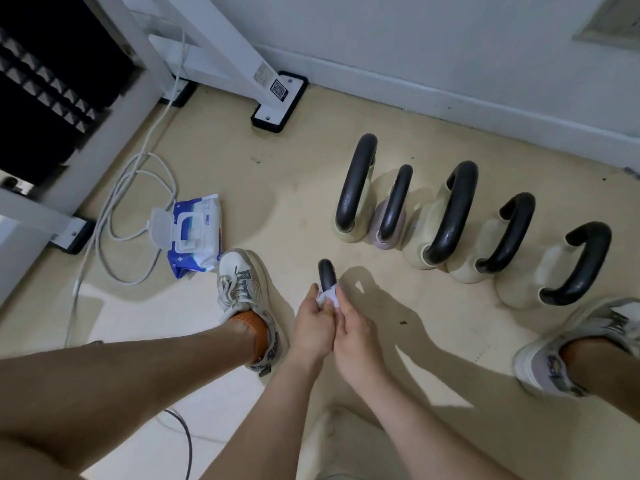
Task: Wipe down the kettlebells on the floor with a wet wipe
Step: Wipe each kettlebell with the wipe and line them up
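Between my feet stands a kettlebell with a black handle [327,272]; its body is hidden beneath my hands. A white wet wipe [327,299] is wrapped on the lower part of that handle. My left hand [311,323] and my right hand [355,329] are pressed together, and the fingers of both curl round the wipe on the handle. Several more kettlebells stand in a row on the floor to the right: a tall cream one [353,188], a small pink one [386,233], and cream ones [450,216] running toward my right foot.
An open blue pack of wet wipes [194,233] lies on the beige floor by my left shoe [242,289]. A white cable [138,202] loops beside it. A white rack's foot [277,102] and the wall skirting [450,95] are behind. My right shoe [554,358] is at the right.
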The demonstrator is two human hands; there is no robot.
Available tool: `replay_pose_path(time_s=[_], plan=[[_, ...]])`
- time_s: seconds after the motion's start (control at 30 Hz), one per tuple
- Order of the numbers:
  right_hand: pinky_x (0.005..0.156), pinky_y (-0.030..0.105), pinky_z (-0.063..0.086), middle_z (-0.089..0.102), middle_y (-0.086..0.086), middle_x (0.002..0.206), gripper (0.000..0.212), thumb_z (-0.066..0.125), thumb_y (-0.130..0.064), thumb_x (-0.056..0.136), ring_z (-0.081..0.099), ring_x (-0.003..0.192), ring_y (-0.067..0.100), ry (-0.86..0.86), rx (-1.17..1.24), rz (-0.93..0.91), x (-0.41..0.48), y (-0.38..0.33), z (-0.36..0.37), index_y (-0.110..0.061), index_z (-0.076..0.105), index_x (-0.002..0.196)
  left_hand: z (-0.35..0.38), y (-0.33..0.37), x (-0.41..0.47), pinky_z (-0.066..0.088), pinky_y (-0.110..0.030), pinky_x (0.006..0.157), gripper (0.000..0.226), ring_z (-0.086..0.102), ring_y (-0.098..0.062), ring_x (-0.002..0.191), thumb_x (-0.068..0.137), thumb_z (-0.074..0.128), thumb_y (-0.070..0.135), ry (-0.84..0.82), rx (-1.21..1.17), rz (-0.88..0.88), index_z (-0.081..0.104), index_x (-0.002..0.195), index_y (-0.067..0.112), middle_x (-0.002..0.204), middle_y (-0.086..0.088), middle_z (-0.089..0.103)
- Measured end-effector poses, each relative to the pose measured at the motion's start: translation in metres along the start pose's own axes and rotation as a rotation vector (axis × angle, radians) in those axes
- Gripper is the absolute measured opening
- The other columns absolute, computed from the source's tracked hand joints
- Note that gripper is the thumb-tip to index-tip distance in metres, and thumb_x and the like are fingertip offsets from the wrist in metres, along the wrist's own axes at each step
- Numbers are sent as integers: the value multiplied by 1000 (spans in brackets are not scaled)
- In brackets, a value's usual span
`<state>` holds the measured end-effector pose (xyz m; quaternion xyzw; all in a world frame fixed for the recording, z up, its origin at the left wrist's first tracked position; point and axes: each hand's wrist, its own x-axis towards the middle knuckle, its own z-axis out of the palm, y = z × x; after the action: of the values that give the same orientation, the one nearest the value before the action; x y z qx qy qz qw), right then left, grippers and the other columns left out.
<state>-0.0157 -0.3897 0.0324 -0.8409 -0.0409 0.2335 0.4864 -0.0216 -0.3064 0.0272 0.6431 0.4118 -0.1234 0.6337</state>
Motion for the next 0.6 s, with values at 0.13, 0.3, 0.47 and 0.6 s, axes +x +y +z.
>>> replay_pose_path(time_s=[0.13,0.3,0.47,0.6], plan=[[97,14,42,56,8,131,37,33,-18,103,57,109,5,-74,121,33,33,-11,3,-21,49,137,-3,17,24,51,-23,88,51,56,-18,124,103,41,19,-25,-122,-51,28,152,16,140,-8,54],[108,25,35,47,-7,144,41,31,-26,104,46,130,15,-152,141,195,74,-21,8,-28,42,143,-2,35,51,46,-39,105,38,57,-20,120,104,35,22,27,-187,-111,49,138,14,132,-4,60],[97,37,46,63,-4,105,25,37,-40,98,58,99,18,-242,277,407,110,-17,10,-28,59,99,7,56,73,40,-29,62,26,49,-21,70,92,36,8,52,-200,-229,50,71,15,71,-6,51],[97,40,49,68,-2,106,36,30,-43,98,63,101,19,-227,223,368,105,-17,12,-31,63,100,7,59,70,43,-32,62,24,54,-24,70,93,36,8,47,-185,-250,53,77,9,76,-10,56]])
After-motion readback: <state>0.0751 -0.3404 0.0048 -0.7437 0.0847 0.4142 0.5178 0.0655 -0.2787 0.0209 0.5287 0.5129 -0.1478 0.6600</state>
